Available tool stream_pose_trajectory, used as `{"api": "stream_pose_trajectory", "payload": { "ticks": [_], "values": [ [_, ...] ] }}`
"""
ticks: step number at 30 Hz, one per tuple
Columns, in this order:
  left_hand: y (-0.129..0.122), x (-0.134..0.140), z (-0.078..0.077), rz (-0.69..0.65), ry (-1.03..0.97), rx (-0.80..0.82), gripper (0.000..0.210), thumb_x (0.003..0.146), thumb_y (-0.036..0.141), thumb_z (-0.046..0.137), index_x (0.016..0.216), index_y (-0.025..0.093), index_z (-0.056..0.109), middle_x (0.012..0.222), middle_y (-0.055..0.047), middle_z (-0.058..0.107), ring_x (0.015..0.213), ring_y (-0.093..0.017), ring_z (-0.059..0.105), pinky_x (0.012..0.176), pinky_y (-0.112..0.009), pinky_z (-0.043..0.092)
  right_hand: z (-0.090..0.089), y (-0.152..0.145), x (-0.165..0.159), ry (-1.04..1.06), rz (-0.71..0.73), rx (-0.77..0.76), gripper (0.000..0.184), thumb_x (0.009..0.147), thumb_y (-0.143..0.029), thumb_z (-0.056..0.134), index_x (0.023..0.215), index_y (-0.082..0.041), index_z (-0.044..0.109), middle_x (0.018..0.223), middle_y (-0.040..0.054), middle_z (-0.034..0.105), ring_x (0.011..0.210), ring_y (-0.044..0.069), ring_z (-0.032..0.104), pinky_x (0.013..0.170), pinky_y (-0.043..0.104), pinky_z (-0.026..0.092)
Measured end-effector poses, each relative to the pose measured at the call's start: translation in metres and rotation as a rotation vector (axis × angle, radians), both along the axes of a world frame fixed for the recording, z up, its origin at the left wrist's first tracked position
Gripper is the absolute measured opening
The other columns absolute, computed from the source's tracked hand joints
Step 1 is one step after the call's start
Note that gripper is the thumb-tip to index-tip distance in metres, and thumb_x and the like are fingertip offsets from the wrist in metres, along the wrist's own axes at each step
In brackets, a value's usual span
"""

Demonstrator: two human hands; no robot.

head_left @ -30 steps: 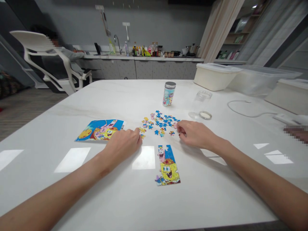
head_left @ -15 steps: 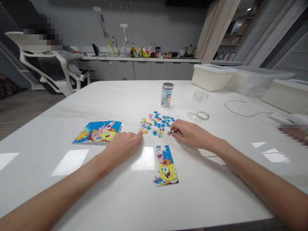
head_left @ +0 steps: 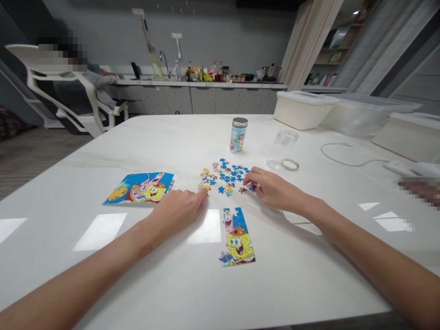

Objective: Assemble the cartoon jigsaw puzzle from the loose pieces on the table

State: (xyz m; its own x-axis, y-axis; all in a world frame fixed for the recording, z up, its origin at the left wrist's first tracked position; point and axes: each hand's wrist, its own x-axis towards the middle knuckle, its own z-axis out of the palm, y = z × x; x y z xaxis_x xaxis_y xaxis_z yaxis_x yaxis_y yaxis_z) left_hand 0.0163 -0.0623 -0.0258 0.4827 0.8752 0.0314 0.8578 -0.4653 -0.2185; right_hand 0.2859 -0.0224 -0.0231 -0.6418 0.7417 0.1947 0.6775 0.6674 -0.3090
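Note:
A scattered pile of small jigsaw pieces (head_left: 233, 173), mostly blue with some yellow and pink, lies mid-table. My left hand (head_left: 178, 204) reaches its index finger onto yellow pieces at the pile's near left edge, the other fingers curled under. At the right edge, my right hand (head_left: 271, 185) hovers over a few pieces with bent fingers apart; no piece shows in its grasp. Nearer to me lies a joined strip of puzzle (head_left: 238, 240) with a yellow and a pink cartoon figure. The printed picture sheet (head_left: 140, 188) sits left of the pile.
Behind the pile stands a cartoon-printed tin (head_left: 238, 136) with a metal lid. A clear jar (head_left: 285, 144) and a silver ring-shaped lid (head_left: 290, 165) are to its right. Lidded bins (head_left: 304, 112) and a white cable (head_left: 343, 160) occupy the right side. A person sits at far left.
My left index finger has stretched slightly right over the yellow pieces. My right hand's fingertips have lifted a little away from the pieces at the near right edge.

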Motion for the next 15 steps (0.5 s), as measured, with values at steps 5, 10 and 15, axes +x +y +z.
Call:
{"api": "stream_pose_trajectory", "payload": {
  "ticks": [5,10,15],
  "values": [
    [-0.0009,0.0011,0.0028,0.028,0.018,-0.002,0.034,0.096,0.029,0.030,0.109,0.015,0.057,0.069,-0.010,0.068,0.057,-0.020,0.062,0.050,-0.027,0.032,-0.0016,-0.0002,0.0008,0.018,0.006,0.007,0.038,0.073,0.006,0.044,0.099,-0.020,0.053,0.103,0.0068,0.055,0.091,0.019,0.057,0.075,0.030,0.047],
    [-0.0011,0.0014,0.0037,0.024,0.037,0.006,0.033,0.095,0.028,0.029,0.106,0.015,0.057,0.067,-0.009,0.068,0.058,-0.022,0.063,0.049,-0.028,0.030,-0.0003,-0.0006,-0.0009,0.030,-0.004,0.003,0.026,0.079,-0.002,0.049,0.096,-0.020,0.054,0.101,0.0071,0.056,0.086,0.018,0.057,0.071,0.030,0.048],
    [-0.0011,0.0018,0.0041,0.028,0.035,0.001,0.034,0.095,0.029,0.028,0.107,0.015,0.056,0.067,-0.009,0.068,0.058,-0.021,0.063,0.048,-0.028,0.031,0.0005,0.0003,-0.0020,0.028,-0.029,0.016,0.023,0.083,-0.003,0.045,0.095,-0.020,0.056,0.100,0.0076,0.057,0.086,0.018,0.057,0.074,0.031,0.048]
  ]
}}
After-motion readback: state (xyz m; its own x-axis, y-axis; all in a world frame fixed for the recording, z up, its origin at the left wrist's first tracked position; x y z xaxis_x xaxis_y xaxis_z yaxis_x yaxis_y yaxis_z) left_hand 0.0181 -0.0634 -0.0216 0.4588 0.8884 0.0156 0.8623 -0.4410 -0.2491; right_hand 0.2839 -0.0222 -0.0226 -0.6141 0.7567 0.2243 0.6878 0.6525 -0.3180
